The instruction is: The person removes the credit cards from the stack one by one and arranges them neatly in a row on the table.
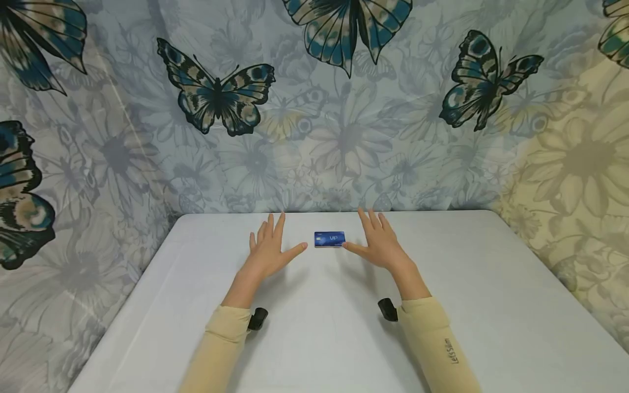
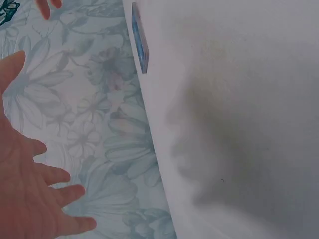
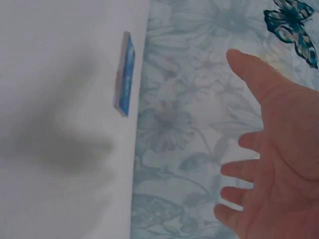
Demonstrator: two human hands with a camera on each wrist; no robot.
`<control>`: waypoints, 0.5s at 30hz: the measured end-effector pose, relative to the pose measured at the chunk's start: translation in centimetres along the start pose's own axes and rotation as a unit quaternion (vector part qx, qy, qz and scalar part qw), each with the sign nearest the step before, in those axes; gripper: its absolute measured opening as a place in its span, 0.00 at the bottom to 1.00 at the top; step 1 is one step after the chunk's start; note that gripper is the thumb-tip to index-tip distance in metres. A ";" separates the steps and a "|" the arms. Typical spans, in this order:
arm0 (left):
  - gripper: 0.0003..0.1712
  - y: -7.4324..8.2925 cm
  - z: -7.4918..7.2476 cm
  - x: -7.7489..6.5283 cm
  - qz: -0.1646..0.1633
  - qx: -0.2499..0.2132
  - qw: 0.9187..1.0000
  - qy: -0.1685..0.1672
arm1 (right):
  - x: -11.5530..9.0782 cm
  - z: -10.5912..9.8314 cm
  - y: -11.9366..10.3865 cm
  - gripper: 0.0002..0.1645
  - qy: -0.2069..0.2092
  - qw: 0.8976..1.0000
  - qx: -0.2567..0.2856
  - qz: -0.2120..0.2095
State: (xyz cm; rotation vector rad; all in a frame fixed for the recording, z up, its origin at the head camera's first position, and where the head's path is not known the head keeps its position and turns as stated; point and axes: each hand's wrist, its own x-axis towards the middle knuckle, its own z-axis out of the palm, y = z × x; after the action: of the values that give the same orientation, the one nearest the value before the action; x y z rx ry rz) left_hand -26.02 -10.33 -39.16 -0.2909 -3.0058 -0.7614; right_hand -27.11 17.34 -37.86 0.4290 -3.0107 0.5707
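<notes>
A blue card (image 1: 330,239) printed "VIP" lies near the far edge of the white table; a thin edge gives it some thickness in the left wrist view, where the card (image 2: 140,40) is seen from the side. To its left, my left hand (image 1: 267,251) is raised over the table with fingers and thumb spread, holding nothing. On the other side, my right hand (image 1: 382,244) has its fingers straight and holds nothing. In the head view its thumb tip overlaps the card's right corner, but the right wrist view shows this hand (image 3: 279,154) apart from the card (image 3: 125,74).
The white table (image 1: 314,338) reaches back to a cloth backdrop (image 1: 344,142) with butterflies and flowers. Shadows of both hands fall on the tabletop. A small black device (image 1: 257,319) sits at the left wrist and another black device (image 1: 387,309) at the right.
</notes>
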 end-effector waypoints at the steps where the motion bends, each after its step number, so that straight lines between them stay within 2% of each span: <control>1: 0.57 0.0 0.0 -0.1 0.006 -0.016 1.000 0.000 | 0.0 0.0 0.1 0.59 -0.003 1.000 0.013 -0.005; 4: 0.57 -0.1 0.2 -0.4 0.017 -0.060 0.998 0.000 | -0.1 0.2 0.5 0.58 -0.011 0.998 0.066 -0.013; 9: 0.56 -0.4 1.0 -1.0 0.017 -0.124 0.992 0.000 | -0.3 0.8 1.4 0.56 -0.021 0.991 0.132 -0.012; 15: 0.54 -0.5 1.9 -1.0 0.019 -0.144 0.989 -0.007 | -0.2 1.6 2.6 0.52 -0.032 0.984 0.175 -0.003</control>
State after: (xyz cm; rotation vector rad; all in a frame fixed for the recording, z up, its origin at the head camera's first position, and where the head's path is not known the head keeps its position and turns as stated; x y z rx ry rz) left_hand -25.12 -10.03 -41.08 -0.3590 -2.8889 -1.1944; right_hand -27.58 19.11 -40.28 0.4780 -2.9671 1.1143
